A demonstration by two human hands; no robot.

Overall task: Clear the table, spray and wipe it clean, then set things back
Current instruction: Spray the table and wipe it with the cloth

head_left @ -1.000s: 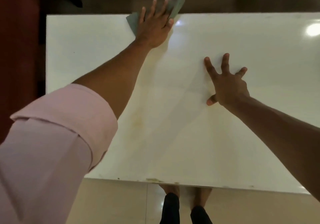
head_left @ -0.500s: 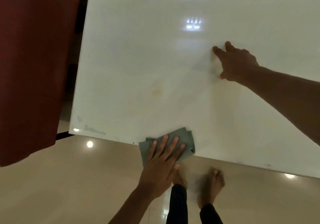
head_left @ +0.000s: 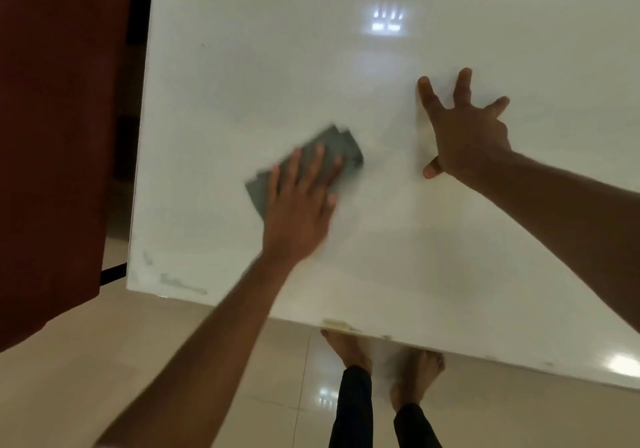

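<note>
Fingers [head_left: 313, 167] of my left hand [head_left: 299, 205] lie straight and flat on the grey cloth [head_left: 341, 144], pressing it to the tabletop [head_left: 242, 49] rather than curling round it. The cloth is folded and sits toward the left part of the tabletop, about midway between far and near edges; its outline is blurred, so I judge the wipe is in motion. My right hand [head_left: 465, 132] is just to the right of the cloth, apart from it, fingers spread wide and straight, fingertips and thumb planted on the surface as a brace, holding nothing.

By my reading, clearing is done: nothing but the cloth and my hands is on the part of the tabletop I can see. Spraying I cannot confirm; no bottle is in view. Wiping is under way and not finished. Faint grey smears show near the near-left corner, and a yellowish mark sits on the near edge. Those want passes yet, and after that the things have to be set back.
</note>
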